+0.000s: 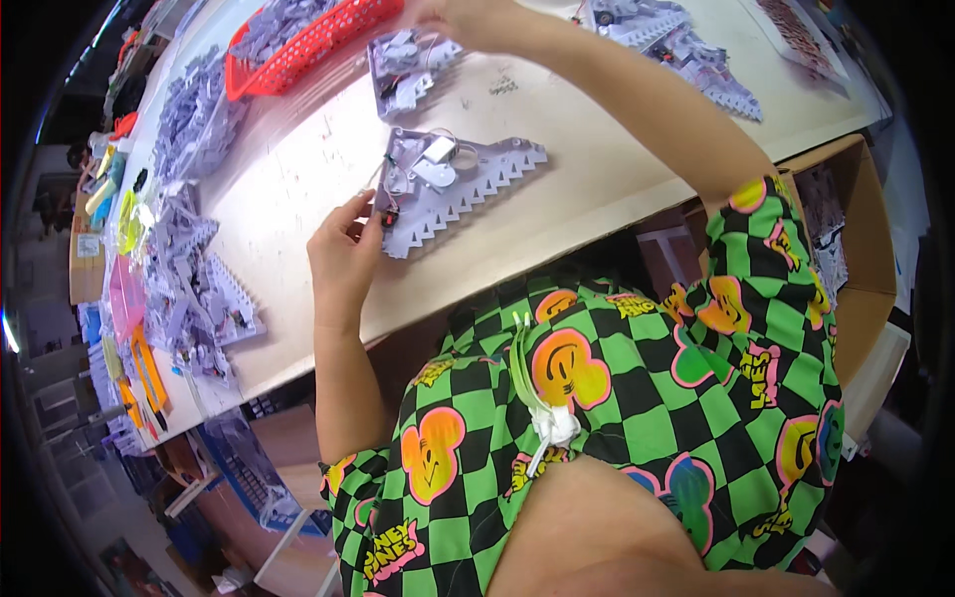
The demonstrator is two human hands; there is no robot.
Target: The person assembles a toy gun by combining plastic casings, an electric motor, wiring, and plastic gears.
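Observation:
A grey plastic housing with a sawtooth edge point(453, 184) lies on the table in front of me, with a white motor-like block point(438, 149) and thin wires fitted inside it. My left hand point(343, 239) grips its left end between thumb and fingers, beside a small black and red part point(391, 215). Farther off, my right hand point(473, 22) reaches across the table to the upper edge of the view. Its fingertips are blurred there, above a second toothed housing point(408, 85) and close to a red perforated basket point(308, 52); whether they hold anything is unclear.
Grey plastic pieces are heaped at the left point(194, 124), with more toothed housings point(204, 289) nearer me. Orange-handled cutters point(149, 378) lie by the left edge. Tiny metal pieces point(504, 86) are scattered mid-table. Further housings point(686, 60) sit far right, above a cardboard box point(865, 229).

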